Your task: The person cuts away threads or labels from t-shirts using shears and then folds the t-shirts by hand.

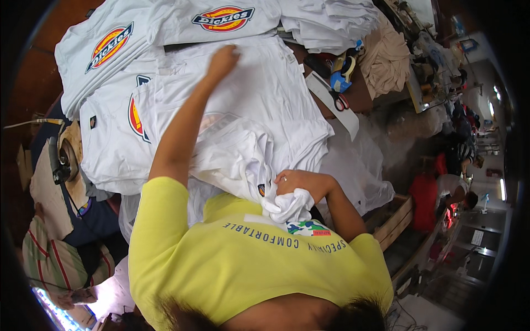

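A white T-shirt [237,144] lies bunched up close to my body, with a small dark neck label showing. My right hand [302,184] is closed on a gathered part of it, and a crumpled fold hangs below the fingers. Farther off, my left hand [223,62] is over the upper end of the spread white shirts [265,83]. Its fingers are bent and blurred, so their grip cannot be made out. Folded white T-shirts with a printed logo [223,19] lie just beyond it.
More printed white shirts [105,52] are stacked at the left. Right of the pile are red-handled scissors [338,101], a blue tape dispenser [341,80] and beige cloth [385,58]. An iron [67,157] stands at far left, near another person's striped clothing [52,256]. A wooden crate [393,223] is at right.
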